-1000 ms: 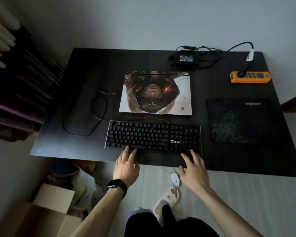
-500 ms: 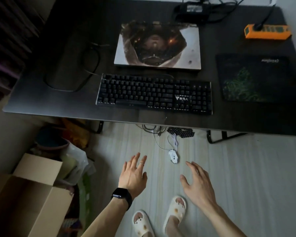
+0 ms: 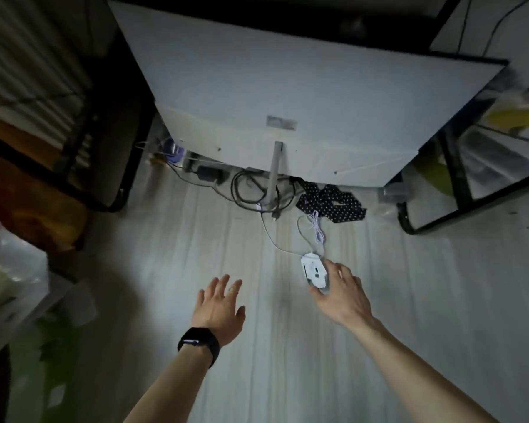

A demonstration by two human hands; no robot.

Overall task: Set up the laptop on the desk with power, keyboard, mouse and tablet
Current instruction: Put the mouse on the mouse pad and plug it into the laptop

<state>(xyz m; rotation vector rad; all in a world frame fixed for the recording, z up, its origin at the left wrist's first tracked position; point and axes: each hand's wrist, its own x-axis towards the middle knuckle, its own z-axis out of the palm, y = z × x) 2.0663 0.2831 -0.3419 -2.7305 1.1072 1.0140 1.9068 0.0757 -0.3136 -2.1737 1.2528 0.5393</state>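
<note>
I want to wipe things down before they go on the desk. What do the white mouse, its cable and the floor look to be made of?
Mouse: hard white plastic, likely matte, judging by its moulded panels.
Cable: pale and thin, bunched in loops; whether braided or rubber is too blurred to tell.
Floor: pale plank-patterned laminate or vinyl, with a slight sheen.

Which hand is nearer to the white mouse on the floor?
The right hand: its fingers touch the white mouse from the mouse's right side. The left hand is open and apart from the mouse, well to its left.
</note>
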